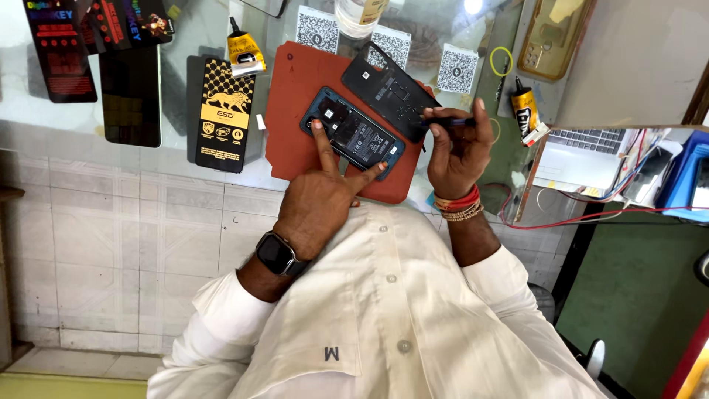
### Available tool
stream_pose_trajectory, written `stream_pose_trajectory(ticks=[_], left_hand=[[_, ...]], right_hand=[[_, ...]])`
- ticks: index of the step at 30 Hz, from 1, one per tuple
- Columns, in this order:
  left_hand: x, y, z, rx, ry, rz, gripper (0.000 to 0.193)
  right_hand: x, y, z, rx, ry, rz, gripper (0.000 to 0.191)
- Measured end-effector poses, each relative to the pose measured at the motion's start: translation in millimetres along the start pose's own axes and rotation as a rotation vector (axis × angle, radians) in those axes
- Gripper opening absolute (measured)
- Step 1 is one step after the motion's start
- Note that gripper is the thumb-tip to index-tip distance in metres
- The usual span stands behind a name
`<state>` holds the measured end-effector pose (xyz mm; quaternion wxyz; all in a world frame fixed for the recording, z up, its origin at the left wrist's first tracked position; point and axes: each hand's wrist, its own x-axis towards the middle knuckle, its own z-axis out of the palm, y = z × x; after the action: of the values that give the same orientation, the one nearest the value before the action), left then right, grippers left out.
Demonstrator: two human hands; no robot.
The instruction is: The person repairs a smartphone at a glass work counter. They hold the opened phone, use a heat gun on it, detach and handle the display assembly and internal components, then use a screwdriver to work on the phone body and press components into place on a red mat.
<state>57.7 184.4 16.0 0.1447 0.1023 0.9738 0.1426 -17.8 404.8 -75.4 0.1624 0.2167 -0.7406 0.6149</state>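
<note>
Matt red rubbery mat [295, 111] on a glossy glass counter [185, 37]; opened phone [353, 134] looks dark plastic

Phone repair shop — opened phone [353, 134] on red mat [295, 103], glue tubes [244, 52], glass counter [185, 44].

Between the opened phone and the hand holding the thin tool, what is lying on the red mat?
In the head view, the detached black back cover lies between the opened phone and the right hand, on the red mat.

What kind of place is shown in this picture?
Probably a phone repair counter. An opened phone lies on a red mat with its back cover off beside it, and glue tubes and a laptop stand on the glass counter.
</note>
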Motion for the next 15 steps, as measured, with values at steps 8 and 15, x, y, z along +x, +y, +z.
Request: stream_pose_trajectory(ticks=[8, 15], left_hand=[[1.8, -8.2, 1.1, -0.007, -0.071, 0.022, 0.062], [1.1, -12.2, -5.6, 0.018, -0.057, 0.041, 0.065]], right_hand=[[0.2, -2.0, 5.8, -0.050, 0.025, 0.005, 0.065], [0.7, 0.8, 7.8, -0.050, 0.023, 0.012, 0.065]])
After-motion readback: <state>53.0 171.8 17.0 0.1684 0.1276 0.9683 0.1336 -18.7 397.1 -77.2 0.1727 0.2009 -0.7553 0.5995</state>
